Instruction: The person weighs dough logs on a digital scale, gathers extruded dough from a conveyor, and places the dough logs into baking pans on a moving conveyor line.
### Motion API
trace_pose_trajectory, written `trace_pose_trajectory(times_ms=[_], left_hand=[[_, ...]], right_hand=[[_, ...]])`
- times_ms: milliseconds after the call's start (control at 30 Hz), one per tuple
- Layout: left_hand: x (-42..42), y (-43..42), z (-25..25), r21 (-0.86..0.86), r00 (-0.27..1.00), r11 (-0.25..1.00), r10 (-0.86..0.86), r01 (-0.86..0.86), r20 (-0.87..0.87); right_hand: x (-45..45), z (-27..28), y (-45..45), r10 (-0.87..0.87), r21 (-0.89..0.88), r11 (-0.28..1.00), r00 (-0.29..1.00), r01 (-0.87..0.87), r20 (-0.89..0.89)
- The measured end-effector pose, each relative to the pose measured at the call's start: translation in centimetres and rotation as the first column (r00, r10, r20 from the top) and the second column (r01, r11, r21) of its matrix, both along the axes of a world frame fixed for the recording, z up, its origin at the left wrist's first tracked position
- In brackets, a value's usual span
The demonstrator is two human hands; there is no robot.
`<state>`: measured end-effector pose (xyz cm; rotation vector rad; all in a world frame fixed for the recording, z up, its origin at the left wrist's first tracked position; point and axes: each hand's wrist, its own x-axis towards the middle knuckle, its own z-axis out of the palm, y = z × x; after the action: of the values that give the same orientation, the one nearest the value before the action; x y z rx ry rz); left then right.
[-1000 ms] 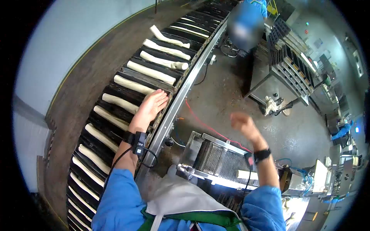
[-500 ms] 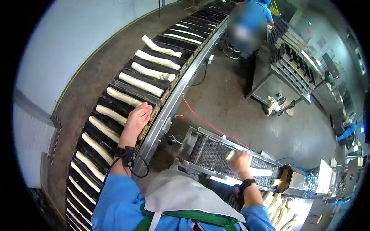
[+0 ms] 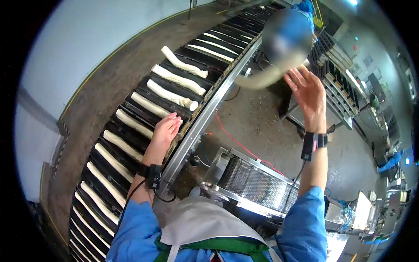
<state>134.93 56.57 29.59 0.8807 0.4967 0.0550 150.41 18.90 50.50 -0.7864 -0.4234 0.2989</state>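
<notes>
My left hand (image 3: 167, 131) lies over the near end of a pale dough strip (image 3: 149, 104) in a black tray slot, fingers stretched out and close together. Whether it presses on the strip I cannot tell. My right hand (image 3: 309, 94) is raised above the floor, palm in view and fingers extended. At its fingertips a motion-blurred dough strip (image 3: 261, 80) hangs in the air, reaching left toward the conveyor edge; the exact grip is hidden. More dough strips, such as a bent one (image 3: 183, 64), lie crosswise in the black slots of the long conveyor (image 3: 209, 102).
A short mesh belt machine (image 3: 257, 183) stands below my right arm. A red hose (image 3: 235, 138) runs along the floor. Racks of stacked trays (image 3: 336, 83) stand at the right. A co-worker in blue (image 3: 305, 8) is at the far end of the conveyor.
My right hand has risen from the mesh belt to the upper right, with a dough strip now at its fingertips. My left hand remains by the tray edge, over a different strip.
</notes>
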Motion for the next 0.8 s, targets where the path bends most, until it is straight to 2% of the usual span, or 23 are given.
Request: trace_pose_trajectory(times_ms=[33, 67, 167, 200, 267, 300, 367, 400, 433, 467, 500, 533, 600, 633, 667, 700, 733, 767, 800], left_hand=[[0.9, -0.4, 0.7, -0.013, 1.000, 1.000, -0.010, 0.011, 0.020], [1.9, -0.7, 0.6, -0.011, 1.000, 1.000, -0.010, 0.010, 0.019], [5.8, -0.8, -1.9, 0.023, 0.999, 1.000, -0.012, 0.010, 0.053], [6.9, -1.0, -2.3, 0.024, 0.999, 1.000, -0.015, 0.014, 0.052], [8.9, -1.9, -2.9, 0.113, 0.997, 0.991, 0.063, -0.067, 0.042], [10.7, -1.5, -5.1, 0.175, 0.998, 0.982, 0.064, -0.064, 0.005], [12.5, -2.0, -5.0, 0.209, 0.999, 0.978, 0.035, -0.027, -0.037], [12.8, -2.2, -3.9, 0.235, 0.996, 0.972, -0.002, 0.023, -0.090], [12.7, -3.2, -2.7, 0.224, 0.992, 0.973, 0.082, -0.058, -0.100], [13.3, -2.1, -5.7, 0.229, 0.991, 0.972, 0.081, -0.055, -0.103], [14.4, 0.1, -10.9, 0.339, 0.997, 0.941, -0.011, -0.015, 0.075], [14.6, 0.5, -11.0, 0.432, 0.998, 0.901, 0.008, -0.035, 0.065], [14.7, 0.3, -8.3, 0.670, 0.999, 0.741, 0.047, -0.027, -0.012], [14.4, 0.6, -7.2, 0.780, 0.998, 0.626, 0.053, -0.006, -0.035], [13.9, 2.7, -8.3, 0.998, 0.991, 0.046, -0.131, 0.030, -0.024], [15.8, 4.6, -11.7, 0.884, 0.998, 0.467, -0.053, 0.009, 0.018], [17.8, 6.5, -15.0, 0.607, 0.992, 0.785, 0.107, -0.123, 0.062], [18.1, 6.3, -15.0, 0.554, 0.940, 0.782, 0.340, -0.286, 0.006], [18.2, 5.3, -13.5, 0.643, 0.886, 0.699, 0.458, -0.312, -0.068]], right_hand=[[0.5, 0.3, 1.2, 0.008, 0.029, 1.000, 1.000, -0.008, 0.002], [0.5, 0.5, 2.1, -0.069, -0.141, 0.986, 0.990, 0.087, 0.125], [-0.7, -0.7, 1.7, 0.000, -0.237, 0.971, 0.985, 0.042, 0.172], [-1.6, -1.7, 0.9, -0.017, -0.350, 0.934, 0.987, 0.074, 0.161], [-3.7, -4.8, -1.6, -0.060, -0.533, 0.842, 0.997, 0.081, 0.057], [-4.7, -7.8, -3.4, -0.071, -0.550, 0.832, 0.997, 0.068, 0.016], [-7.3, -13.8, -7.3, -0.088, -0.619, 0.785, 0.994, 0.032, -0.061], [-9.5, -14.9, -8.4, -0.170, -0.751, 0.660, 0.979, 0.028, -0.112], [-11.3, -18.8, -10.6, -0.237, -0.796, 0.601, 0.967, 0.067, -0.097], [-13.7, -20.9, -11.9, -0.334, -0.763, 0.645, 0.913, 0.041, -0.233], [-16.3, -21.9, -12.4, -0.396, -0.718, 0.693, 0.866, 0.064, -0.305], [-18.2, -24.2, -14.0, -0.452, -0.707, 0.705, 0.804, 0.058, -0.385], [-21.2, -25.0, -15.8, -0.452, -0.646, 0.762, 0.740, 0.030, -0.499], [-22.1, -25.3, -16.3, -0.512, -0.675, 0.737, 0.687, 0.042, -0.516], [-22.8, -25.3, -16.6, -0.570, -0.704, 0.708, 0.629, 0.048, -0.530], [-23.2, -25.7, -17.3, -0.562, -0.701, 0.712, 0.629, 0.038, -0.537], [-23.5, -26.1, -18.0, -0.566, -0.647, 0.755, 0.607, 0.110, -0.557], [-23.3, -26.2, -18.5, -0.568, -0.589, 0.787, 0.585, 0.182, -0.578], [-22.7, -26.3, -18.6, -0.562, -0.588, 0.790, 0.586, 0.173, -0.584]])
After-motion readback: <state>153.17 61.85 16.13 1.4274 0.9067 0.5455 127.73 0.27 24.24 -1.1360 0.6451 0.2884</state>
